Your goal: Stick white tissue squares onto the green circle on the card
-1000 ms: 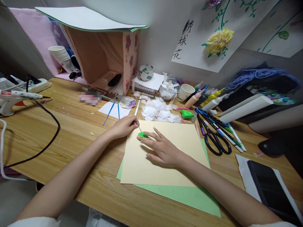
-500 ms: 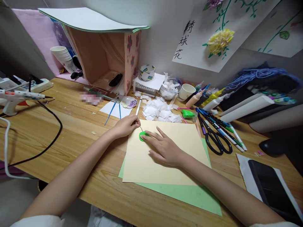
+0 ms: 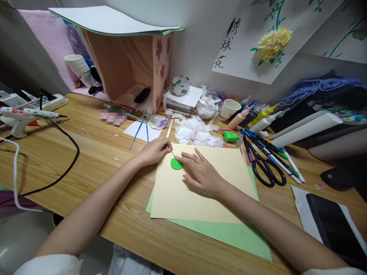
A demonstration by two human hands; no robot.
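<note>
Two hands (image 3: 155, 151) (image 3: 204, 173), one green disc (image 3: 176, 164), one wire (image 3: 173, 154).

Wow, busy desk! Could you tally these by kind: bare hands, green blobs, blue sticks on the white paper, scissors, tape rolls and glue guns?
Hands: 2 (left hand, right hand)
Green blobs: 2 (flat blob, wrapped blob)
Blue sticks: 2
Scissors: 1
Tape roll: 1
Glue gun: 1
Total: 9

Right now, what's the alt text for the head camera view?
The left hand pinches a thin dark strand running toward a flat, round, green piece, apparently clay, the right hand at its edge. It lies on cream paper over pale green paper.
</note>
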